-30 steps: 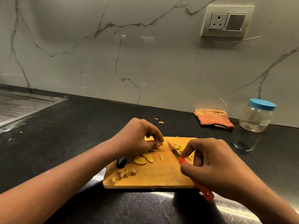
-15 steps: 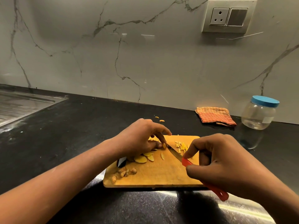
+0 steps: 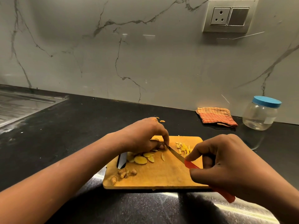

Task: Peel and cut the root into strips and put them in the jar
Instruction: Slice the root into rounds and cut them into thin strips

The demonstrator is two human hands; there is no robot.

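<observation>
A wooden cutting board lies on the black counter. My left hand pinches a slice of the root down on the board's far side; the slice is mostly hidden under my fingers. My right hand grips a red-handled knife, its blade tip touching the fingertips of my left hand. Several yellow root slices lie on the board below my left hand. A small heap of cut strips sits at the board's far right. Brown peelings are at the near left. The clear jar with a blue lid stands at the right, closed.
An orange striped cloth lies by the wall, left of the jar. A steel sink drainboard is at the far left. Two peel bits lie on the counter behind my left hand. A wall socket is above.
The knife blade has swung left from the strip heap to meet my left fingertips. My left hand has shifted slightly right on the slice. The camera has moved a little.
</observation>
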